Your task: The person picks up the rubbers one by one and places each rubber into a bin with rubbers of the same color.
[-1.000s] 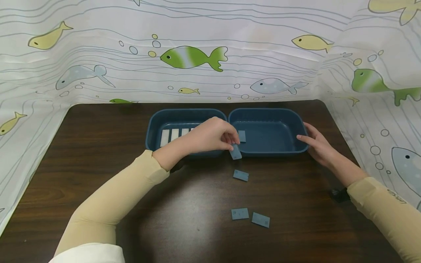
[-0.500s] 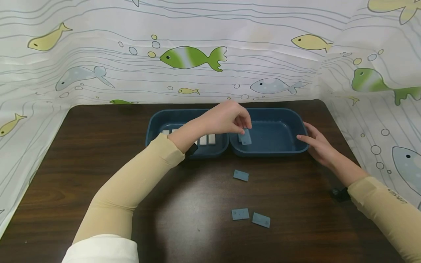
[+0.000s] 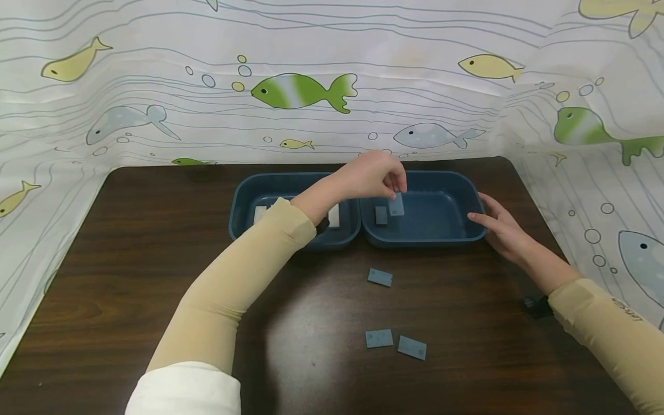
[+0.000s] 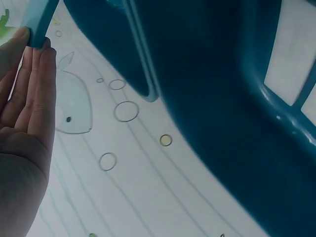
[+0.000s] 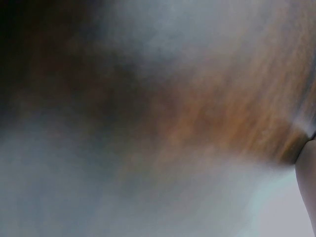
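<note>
My left hand (image 3: 370, 174) pinches a blue-grey rectangular tile (image 3: 396, 205) between thumb and fingertips, over the left part of the right blue bin (image 3: 425, 241). In the left wrist view, the same tile (image 4: 41, 20) sticks up from the fingertips of the left hand (image 4: 27, 108). Another blue-grey tile (image 3: 381, 215) lies on the floor of that bin, just left of the held one. At the bin's right end, my right hand (image 3: 502, 229) holds the rim, thumb on top and fingers along the outer wall. The right wrist view is mostly blur.
A second blue bin (image 3: 240, 199) stands against the first on its left, with several white tiles (image 3: 334, 217) inside, partly hidden by the left forearm. Three blue-grey tiles (image 3: 380, 277) lie on the dark wooden table (image 3: 155, 242). A fish-patterned cloth (image 3: 207, 127) rises behind.
The left hand has carried the tile up and to the right, from the near edge of the right bin to above its inside. The right hand stays on the rim.
</note>
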`<state>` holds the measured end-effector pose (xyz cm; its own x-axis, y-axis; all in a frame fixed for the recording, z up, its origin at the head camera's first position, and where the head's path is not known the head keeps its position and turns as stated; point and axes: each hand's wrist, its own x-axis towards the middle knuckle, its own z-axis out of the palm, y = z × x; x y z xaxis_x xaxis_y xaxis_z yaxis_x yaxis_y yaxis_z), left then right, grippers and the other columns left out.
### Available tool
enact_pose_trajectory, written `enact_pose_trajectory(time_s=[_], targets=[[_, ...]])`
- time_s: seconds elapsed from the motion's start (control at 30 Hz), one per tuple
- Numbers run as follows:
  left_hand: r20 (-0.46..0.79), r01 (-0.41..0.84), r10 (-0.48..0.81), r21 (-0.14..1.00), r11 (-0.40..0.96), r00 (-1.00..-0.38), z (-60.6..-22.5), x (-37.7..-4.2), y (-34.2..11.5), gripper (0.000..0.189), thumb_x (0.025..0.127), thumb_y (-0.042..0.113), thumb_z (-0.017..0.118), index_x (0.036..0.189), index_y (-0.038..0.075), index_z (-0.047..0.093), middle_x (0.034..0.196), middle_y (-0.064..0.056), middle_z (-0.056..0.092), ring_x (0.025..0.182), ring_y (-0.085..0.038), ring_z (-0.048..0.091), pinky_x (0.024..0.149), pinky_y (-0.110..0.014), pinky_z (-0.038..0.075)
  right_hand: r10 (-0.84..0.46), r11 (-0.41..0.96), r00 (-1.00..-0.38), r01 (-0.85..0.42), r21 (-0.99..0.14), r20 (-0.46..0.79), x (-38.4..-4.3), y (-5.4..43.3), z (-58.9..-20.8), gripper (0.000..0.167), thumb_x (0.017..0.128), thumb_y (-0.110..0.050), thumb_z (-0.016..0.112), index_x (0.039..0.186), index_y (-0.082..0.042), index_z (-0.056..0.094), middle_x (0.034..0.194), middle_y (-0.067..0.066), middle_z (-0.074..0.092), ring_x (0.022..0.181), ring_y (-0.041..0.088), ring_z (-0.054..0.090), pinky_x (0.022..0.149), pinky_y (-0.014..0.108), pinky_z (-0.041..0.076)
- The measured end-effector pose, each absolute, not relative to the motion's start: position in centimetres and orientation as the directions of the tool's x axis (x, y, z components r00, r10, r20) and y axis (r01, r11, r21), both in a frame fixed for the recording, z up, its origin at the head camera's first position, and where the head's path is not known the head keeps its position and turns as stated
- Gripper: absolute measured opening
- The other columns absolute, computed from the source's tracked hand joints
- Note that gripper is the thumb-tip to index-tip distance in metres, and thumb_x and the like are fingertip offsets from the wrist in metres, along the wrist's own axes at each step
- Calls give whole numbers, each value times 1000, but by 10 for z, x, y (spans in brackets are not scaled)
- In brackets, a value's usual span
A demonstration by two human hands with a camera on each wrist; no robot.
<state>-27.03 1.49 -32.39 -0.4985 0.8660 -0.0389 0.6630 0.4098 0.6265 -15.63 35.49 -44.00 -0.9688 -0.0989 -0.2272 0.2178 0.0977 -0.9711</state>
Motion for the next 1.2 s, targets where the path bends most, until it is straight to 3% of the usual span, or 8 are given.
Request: enact_pose_trajectory(time_s=[0.27, 0.8, 1.2], targets=[[-71, 662, 862, 611, 435, -501, -339, -282, 29, 15, 95, 4, 79, 110, 2, 79, 112, -10, 78, 105, -20, 73, 95, -27, 59, -101, 107, -969, 216, -970, -227, -156, 355, -440, 72, 110, -12, 54, 169, -9, 12, 135, -16, 44, 111, -2, 60, 86, 16, 56], [-189, 633, 856, 601, 488, -481, -370, -298, 51, 16, 97, 1, 76, 113, 0, 78, 116, -12, 77, 110, -22, 72, 98, -30, 59, -99, 70, -971, 213, -975, -219, -156, 355, -440, 57, 110, -10, 54, 159, -19, 28, 135, -14, 46, 110, -2, 62, 85, 17, 58], [-240, 620, 836, 578, 531, -493, -380, -299, 55, 15, 98, 2, 74, 112, 3, 79, 118, -11, 77, 111, -22, 71, 99, -31, 58, -107, 85, -969, 213, -973, -221, -156, 355, -438, 55, 110, -11, 55, 158, -20, 30, 135, -13, 46, 111, -2, 60, 86, 16, 57]])
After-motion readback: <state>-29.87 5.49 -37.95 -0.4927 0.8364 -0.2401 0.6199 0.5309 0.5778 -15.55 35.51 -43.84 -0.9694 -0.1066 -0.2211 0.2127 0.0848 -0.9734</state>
